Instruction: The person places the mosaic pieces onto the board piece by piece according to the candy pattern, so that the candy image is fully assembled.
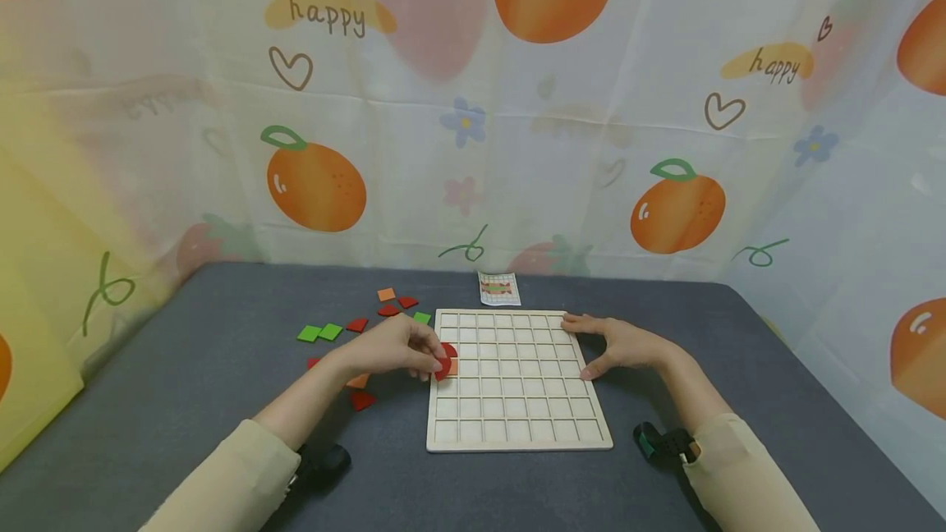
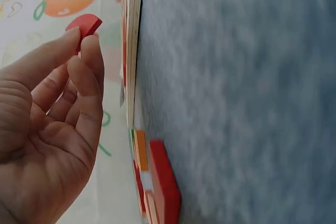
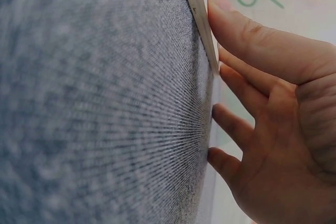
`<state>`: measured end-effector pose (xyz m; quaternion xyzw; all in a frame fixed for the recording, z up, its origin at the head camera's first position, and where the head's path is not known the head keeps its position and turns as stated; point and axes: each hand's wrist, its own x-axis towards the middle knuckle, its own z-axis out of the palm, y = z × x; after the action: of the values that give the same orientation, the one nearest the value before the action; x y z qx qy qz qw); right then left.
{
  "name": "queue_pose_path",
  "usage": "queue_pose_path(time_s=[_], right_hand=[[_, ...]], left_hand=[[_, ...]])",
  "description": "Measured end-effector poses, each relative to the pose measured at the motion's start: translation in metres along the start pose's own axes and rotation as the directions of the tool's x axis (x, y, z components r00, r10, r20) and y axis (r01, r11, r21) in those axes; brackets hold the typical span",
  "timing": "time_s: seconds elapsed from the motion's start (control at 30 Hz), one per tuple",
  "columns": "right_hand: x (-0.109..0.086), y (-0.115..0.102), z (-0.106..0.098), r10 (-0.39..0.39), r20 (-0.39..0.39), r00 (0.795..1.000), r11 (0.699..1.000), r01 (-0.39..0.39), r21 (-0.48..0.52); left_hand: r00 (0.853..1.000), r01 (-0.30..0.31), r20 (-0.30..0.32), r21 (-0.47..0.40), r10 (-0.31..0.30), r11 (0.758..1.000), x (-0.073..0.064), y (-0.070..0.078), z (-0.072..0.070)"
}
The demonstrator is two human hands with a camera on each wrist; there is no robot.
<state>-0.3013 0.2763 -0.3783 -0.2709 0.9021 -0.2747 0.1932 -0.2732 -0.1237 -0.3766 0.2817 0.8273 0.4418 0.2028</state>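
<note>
My left hand [image 1: 399, 345] pinches a flat red piece with a curved edge [image 2: 86, 23] between thumb and fingertips. It holds this piece over the left side of a pale wooden grid board [image 1: 520, 447]. An orange square piece [image 1: 454, 367] and another red piece [image 1: 448, 349] lie on the board right beside the fingertips, partly covered. At the board's upper right, my right hand [image 1: 626, 343] rests with fingers spread, the thumb touching the side edge and the other fingertips near the corner. In the right wrist view, the thumb [image 3: 247, 38] presses against the board's rim.
Left of the board lie green diamonds [image 1: 309, 333], several red pieces [image 1: 362, 401] and orange pieces [image 1: 386, 295], some partly behind the left arm. A small printed card [image 1: 498, 290] sits behind the board. A patterned curtain [image 1: 547, 146] hangs beyond the dark table [image 1: 185, 401].
</note>
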Motion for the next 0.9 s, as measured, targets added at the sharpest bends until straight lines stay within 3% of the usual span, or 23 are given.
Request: queue_pose_path(time_s=[0.67,0.9], right_hand=[[0.001,0.001,0.001,0.002,-0.01,1.0,1.0,-0.002,-0.007],[0.001,0.002,0.001,-0.001,-0.01,1.0,1.0,0.001,-0.005]], left_hand=[[0.999,-0.035,-0.033,0.119,0.039,0.992,0.007,0.01,0.018],[0.999,-0.021,-0.032,0.102,0.024,0.995,0.007,0.008,0.02]])
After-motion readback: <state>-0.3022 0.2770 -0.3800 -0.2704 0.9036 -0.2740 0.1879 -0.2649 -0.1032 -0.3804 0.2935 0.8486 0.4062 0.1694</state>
